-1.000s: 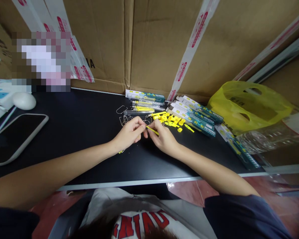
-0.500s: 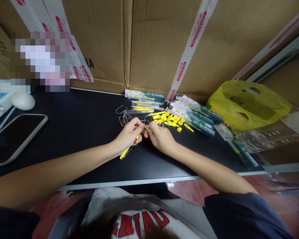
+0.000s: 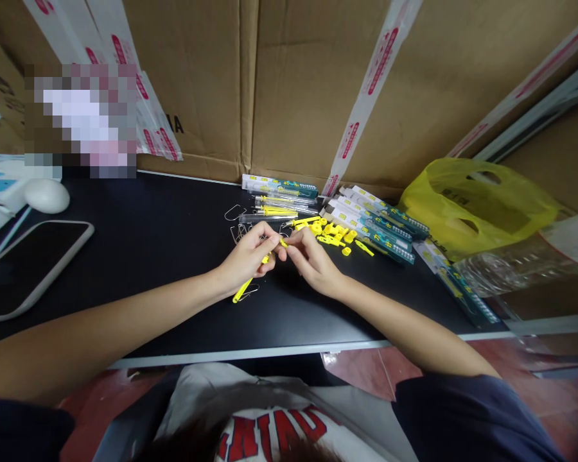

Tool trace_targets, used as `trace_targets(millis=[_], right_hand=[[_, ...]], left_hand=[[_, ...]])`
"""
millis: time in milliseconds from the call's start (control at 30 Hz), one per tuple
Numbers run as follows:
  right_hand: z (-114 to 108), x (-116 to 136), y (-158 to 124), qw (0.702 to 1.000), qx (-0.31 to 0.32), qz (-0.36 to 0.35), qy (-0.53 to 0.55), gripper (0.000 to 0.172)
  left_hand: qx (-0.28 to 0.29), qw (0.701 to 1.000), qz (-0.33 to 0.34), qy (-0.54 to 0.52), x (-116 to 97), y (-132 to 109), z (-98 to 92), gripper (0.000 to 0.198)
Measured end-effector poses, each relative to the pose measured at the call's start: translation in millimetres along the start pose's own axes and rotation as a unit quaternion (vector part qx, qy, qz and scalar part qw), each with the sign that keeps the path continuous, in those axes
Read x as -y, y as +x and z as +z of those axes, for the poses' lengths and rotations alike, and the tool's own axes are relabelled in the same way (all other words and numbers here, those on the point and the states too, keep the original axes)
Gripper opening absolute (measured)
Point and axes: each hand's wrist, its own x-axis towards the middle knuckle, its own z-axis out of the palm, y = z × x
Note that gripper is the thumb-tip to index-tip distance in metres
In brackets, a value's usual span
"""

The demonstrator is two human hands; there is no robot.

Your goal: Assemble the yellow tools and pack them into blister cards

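My left hand (image 3: 248, 258) is closed around a slim yellow plastic rod (image 3: 242, 290), whose lower end sticks out below the palm beside a thin wire hook (image 3: 251, 294). At the left thumb tip shows a small yellow piece (image 3: 283, 243); whether it belongs to the rod I cannot tell. My right hand (image 3: 315, 260) is closed in a pinch, thumb and forefinger at that piece. Just beyond the hands lie bent wire hooks (image 3: 235, 212), clear tubes (image 3: 270, 218) with yellow parts, and a pile of loose yellow plastic parts (image 3: 334, 231).
Long printed boxes (image 3: 376, 228) lie right of the pile, near a yellow plastic bag (image 3: 462, 212) and a clear bottle (image 3: 496, 273). A phone (image 3: 33, 269) and a white rounded object (image 3: 47, 196) are at left. Cardboard (image 3: 298, 83) stands behind the black table (image 3: 173, 321).
My right fingers have shifted slightly, and the small yellow piece shows more openly between the fingertips. The rod in my left hand has tilted a little.
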Motion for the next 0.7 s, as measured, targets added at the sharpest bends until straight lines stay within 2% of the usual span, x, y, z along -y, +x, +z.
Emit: trace_targets(millis=[67, 133, 300, 400, 467, 700], right_hand=[[1, 1, 2, 0.991, -0.01, 0.05, 0.123, 0.013], [1, 2, 4, 0.97, 0.009, 0.093, 0.223, 0.021], [-4, 1, 8, 0.928, 0.064, 0.147, 0.337, 0.03], [-5, 0, 8, 0.92, 0.072, 0.158, 0.351, 0.033], [-5, -1, 8, 0.925, 0.074, 0.154, 0.339, 0.034], [-11, -4, 8, 0.977, 0.049, 0.075, 0.195, 0.025]], left_hand=[[0.008, 1.0, 0.014, 0.004, 0, 1, -1.1, 0.025], [0.018, 0.999, 0.031, 0.01, 1, 3, -2.6, 0.025], [0.046, 0.996, 0.068, 0.039, 7, 5, -6.0, 0.026], [0.055, 0.995, 0.069, 0.047, 8, 4, -6.9, 0.028], [0.057, 0.996, 0.056, 0.047, 8, 4, -7.3, 0.029], [0.051, 0.998, -0.015, 0.041, 3, 5, -8.0, 0.025]])
